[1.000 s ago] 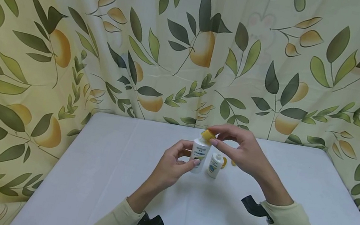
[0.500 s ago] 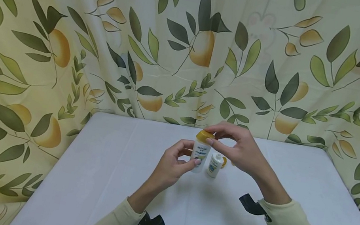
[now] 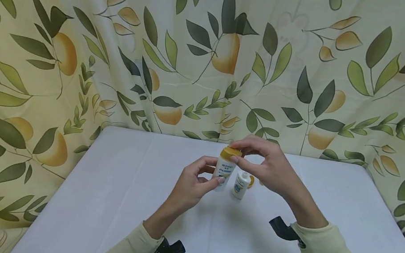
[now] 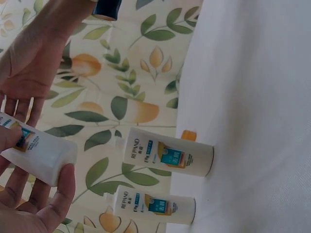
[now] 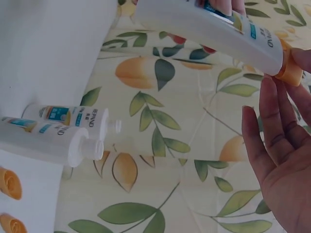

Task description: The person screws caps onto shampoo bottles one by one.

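My left hand (image 3: 194, 184) grips a white bottle (image 3: 223, 173) labelled REPAND, held raised over the table. On its top sits a yellow-orange screw cap (image 3: 229, 151), which my right hand (image 3: 267, 160) pinches between thumb and fingers. In the right wrist view, the cap (image 5: 290, 65) meets the bottle's neck end, and no gap shows there. Two similar uncapped white bottles, a nearer bottle (image 4: 167, 153) and another bottle (image 4: 155, 206), stand side by side on the table in the left wrist view. The head view shows only one standing bottle (image 3: 241, 185) plainly.
Two loose orange caps, one cap (image 5: 10, 183) and another cap (image 5: 13, 224), lie on the white-covered table (image 3: 124, 203) near the standing bottles. A leaf-and-fruit patterned curtain (image 3: 200, 94) hangs behind the table's far edge.
One second ago the cap was tilted over the bottle's mouth. It then came down level onto the top, my right hand moving with it. Since then, both hands have barely shifted.
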A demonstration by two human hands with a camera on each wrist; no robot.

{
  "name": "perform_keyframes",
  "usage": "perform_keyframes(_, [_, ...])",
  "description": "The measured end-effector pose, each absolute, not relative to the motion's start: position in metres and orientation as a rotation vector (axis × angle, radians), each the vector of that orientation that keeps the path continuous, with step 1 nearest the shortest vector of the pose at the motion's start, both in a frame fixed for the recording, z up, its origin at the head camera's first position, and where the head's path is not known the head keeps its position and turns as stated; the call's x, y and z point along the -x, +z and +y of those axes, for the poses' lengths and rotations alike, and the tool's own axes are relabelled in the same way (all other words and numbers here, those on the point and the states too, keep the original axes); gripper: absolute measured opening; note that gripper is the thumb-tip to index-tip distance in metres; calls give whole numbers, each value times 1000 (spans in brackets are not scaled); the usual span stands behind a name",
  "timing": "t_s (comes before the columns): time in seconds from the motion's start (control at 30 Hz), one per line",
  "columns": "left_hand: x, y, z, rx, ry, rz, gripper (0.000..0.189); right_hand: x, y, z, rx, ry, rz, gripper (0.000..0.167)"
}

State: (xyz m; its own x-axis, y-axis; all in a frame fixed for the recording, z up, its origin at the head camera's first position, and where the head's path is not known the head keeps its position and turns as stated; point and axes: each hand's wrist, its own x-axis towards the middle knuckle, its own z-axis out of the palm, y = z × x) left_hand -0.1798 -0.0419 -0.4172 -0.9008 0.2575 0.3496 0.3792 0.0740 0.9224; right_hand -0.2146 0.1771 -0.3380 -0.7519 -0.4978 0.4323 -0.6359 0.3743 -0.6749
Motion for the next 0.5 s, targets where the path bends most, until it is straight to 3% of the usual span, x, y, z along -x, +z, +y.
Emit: perform_keyframes(0.5, [182,-421,-45,635,-1995,-2236,36,216,-335,185,-1045,1328,-2589,32])
